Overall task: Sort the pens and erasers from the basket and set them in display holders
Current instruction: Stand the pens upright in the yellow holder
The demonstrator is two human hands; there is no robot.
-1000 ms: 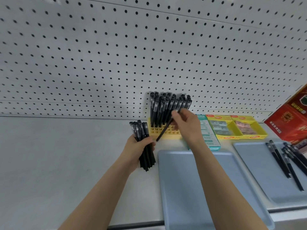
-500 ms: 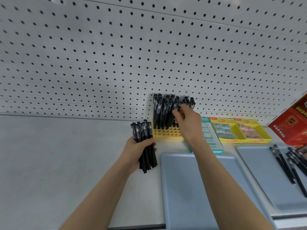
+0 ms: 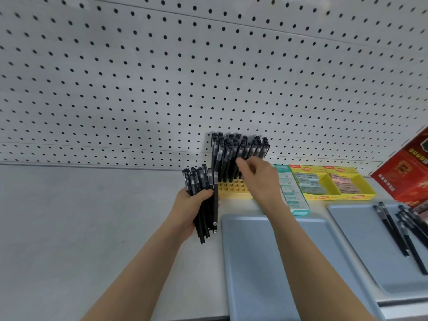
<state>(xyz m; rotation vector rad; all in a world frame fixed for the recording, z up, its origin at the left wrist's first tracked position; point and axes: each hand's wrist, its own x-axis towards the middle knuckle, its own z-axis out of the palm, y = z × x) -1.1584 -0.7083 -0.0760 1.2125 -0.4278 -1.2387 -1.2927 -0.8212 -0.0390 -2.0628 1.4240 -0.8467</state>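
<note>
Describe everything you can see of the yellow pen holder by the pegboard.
The yellow pen holder looks like plastic, a low block with a grid of small square slots. It stands on the white shelf by the pegboard. Standing black pens pack its back rows; front slots are empty. The right hand hides its right end.

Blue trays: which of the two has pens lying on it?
The tray on the far right, below the red box: black pens lie on it. The middle tray shows none where visible.
</note>
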